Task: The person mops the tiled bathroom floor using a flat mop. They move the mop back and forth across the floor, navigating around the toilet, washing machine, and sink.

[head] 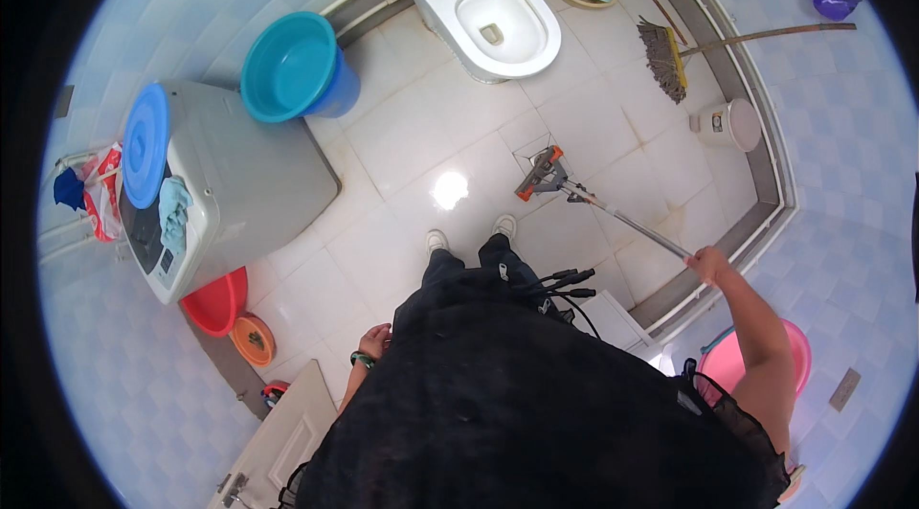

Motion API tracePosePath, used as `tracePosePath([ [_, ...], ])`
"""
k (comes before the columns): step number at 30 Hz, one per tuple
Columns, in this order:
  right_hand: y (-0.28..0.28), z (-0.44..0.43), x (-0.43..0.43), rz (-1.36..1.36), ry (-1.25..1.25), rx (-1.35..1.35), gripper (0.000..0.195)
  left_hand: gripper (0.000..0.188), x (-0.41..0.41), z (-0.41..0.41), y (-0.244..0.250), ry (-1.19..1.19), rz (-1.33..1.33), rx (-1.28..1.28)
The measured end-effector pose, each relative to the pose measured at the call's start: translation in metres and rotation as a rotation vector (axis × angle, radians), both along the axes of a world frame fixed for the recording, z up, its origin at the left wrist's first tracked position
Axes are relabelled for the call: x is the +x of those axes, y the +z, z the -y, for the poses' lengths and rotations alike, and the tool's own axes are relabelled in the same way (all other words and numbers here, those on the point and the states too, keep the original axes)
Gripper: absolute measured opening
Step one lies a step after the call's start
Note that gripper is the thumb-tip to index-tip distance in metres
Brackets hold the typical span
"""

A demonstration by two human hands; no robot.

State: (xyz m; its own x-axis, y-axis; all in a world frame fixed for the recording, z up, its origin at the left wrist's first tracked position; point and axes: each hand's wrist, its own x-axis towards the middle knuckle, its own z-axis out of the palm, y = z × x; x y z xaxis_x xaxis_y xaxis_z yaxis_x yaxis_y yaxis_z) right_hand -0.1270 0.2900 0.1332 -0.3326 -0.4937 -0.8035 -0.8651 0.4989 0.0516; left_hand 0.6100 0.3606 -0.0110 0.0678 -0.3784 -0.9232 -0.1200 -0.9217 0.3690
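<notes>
My right hand grips the metal pole of a sponge mop, held out to my right. The mop's grey head with orange ends is low over the white floor tiles, beside a square of cut tiles that looks like a floor drain. Whether the head touches the floor I cannot tell. At my left side hangs my left hand, with a dark band on its wrist. It seems to hold nothing, its fingers loosely bent and partly against my black clothing.
Ahead stands a white toilet, lid raised. A washing machine and a teal basin on a blue bucket are left. A string mop and white bucket line the right wall. A door stands behind left.
</notes>
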Motion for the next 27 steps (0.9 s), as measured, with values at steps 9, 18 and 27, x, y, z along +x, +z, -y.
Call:
tracePosePath([
  [9, -0.015, 0.035, 0.09, 0.232, -0.223, -0.05, 0.038, 0.029, -0.017, -0.022, 0.016, 0.032, 0.1, 0.019],
  [18, -0.162, 0.236, 0.249, 0.546, 0.403, -0.433, 0.053, 0.031, 0.002, -0.109, 0.009, 0.363, -0.02, 0.004],
  [27, -0.188, 0.321, 0.365, 0.512, -0.161, -0.137, 0.038, 0.029, -0.013, -0.232, -0.025, 0.299, 0.123, 0.01],
])
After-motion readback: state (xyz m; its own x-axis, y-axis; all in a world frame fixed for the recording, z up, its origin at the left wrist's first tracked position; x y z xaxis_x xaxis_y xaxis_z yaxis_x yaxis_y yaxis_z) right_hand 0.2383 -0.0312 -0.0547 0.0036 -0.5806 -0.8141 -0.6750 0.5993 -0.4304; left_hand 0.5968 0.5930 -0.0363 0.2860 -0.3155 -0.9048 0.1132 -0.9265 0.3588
